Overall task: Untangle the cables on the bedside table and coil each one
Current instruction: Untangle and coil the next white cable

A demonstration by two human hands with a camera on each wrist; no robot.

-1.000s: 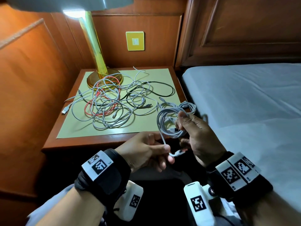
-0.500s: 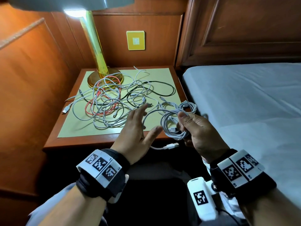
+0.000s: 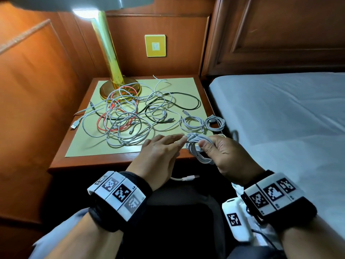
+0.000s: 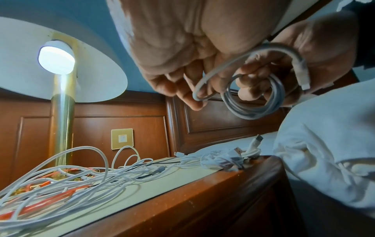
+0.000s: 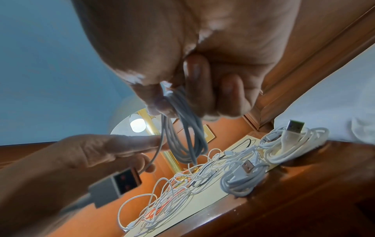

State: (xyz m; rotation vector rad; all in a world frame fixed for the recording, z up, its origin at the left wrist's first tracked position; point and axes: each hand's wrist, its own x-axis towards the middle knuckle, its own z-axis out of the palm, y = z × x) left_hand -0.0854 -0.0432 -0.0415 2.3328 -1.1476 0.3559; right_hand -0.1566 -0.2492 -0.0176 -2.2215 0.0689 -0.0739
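Wrapping on, the left hand (image 3: 160,152) has swung flat-fingered to nine o'clock of the white coil (image 3: 196,148) pinched by the right hand (image 3: 224,156), leaving a short tail (image 3: 184,178).

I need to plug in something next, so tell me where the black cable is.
In the head view, the black cable loops across the far right of the bedside table, tangled among white cables.

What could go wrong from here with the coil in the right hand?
1. The loose tail with the USB plug hangs below the table edge; if it isn't wrapped in, the held coil may spring open.
2. The two finished coils sit at the bedside table corner by the bed; a hand could knock them off.
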